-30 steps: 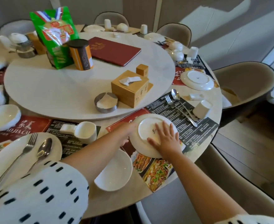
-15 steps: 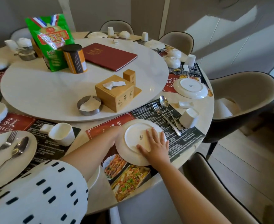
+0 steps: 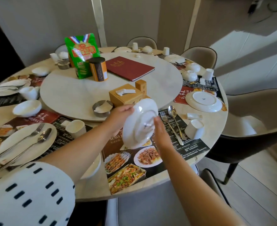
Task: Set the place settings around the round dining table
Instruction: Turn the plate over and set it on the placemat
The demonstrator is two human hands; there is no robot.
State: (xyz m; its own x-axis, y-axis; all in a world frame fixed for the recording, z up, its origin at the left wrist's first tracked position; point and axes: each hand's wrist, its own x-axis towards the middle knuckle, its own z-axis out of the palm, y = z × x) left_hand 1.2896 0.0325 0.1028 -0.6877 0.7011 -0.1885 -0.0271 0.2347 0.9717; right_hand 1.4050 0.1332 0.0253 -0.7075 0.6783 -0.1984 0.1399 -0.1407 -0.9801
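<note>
Hands [image 3: 118, 119] [image 3: 161, 136] around tilted plate [image 3: 139, 123]

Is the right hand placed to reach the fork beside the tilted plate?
Probably yes: the right hand lies open against the plate, which the left hand grips by its rim. The fork lies bare on the placemat just to its right, nothing between.

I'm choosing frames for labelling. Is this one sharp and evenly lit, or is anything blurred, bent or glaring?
Head view: soft daylight, with a bright sun patch on the right wall; the tilted plate and the left hand gripping it are slightly soft, and the far-left cutlery is smeared; the wide lens bows the table rim and tilts the wall lines; no strong glare.
</note>
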